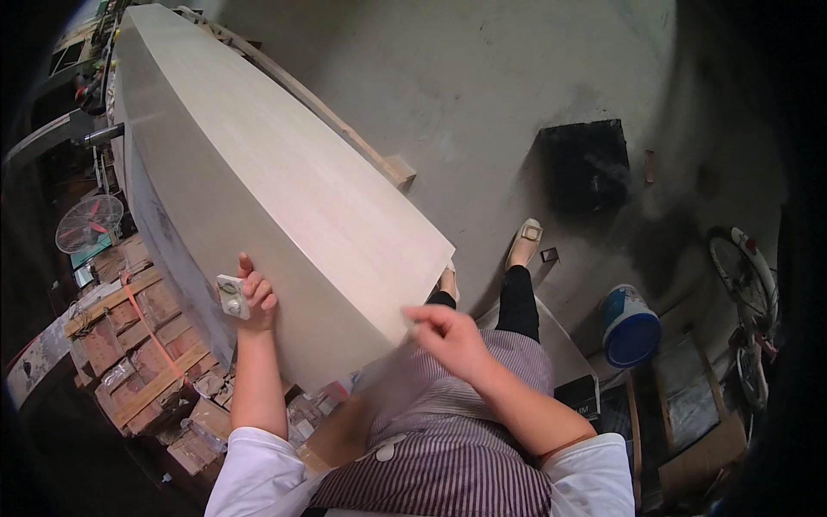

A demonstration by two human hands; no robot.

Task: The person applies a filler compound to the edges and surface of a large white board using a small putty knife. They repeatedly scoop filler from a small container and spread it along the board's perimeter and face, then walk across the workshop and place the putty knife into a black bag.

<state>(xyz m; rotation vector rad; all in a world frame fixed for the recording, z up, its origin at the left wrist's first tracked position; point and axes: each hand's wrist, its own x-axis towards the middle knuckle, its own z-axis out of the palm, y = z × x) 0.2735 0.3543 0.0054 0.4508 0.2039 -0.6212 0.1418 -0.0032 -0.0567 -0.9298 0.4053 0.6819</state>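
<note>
A long, pale, smooth panel-like piece (278, 174) with a tapering top face and a darker slanted side stretches from the upper left to just before me. At that side, my left hand (255, 300) holds a small flat whitish block (233, 297) with a greenish mark and a round spot on its face. My right hand (446, 333), slightly blurred, is at the near corner of the pale piece, its fingers bent and the forefinger stretched towards the edge. Whether that fingertip touches the surface I cannot tell. Nothing shows in the right hand.
Stacked cartons (155, 342) with wooden slats and an orange strap stand at the left, near a caged fan (89, 224). A wooden beam (323, 110) runs along the piece's far side. On the floor at right are a black square object (586, 167), a blue-lidded bucket (632, 333) and a bicycle (743, 278).
</note>
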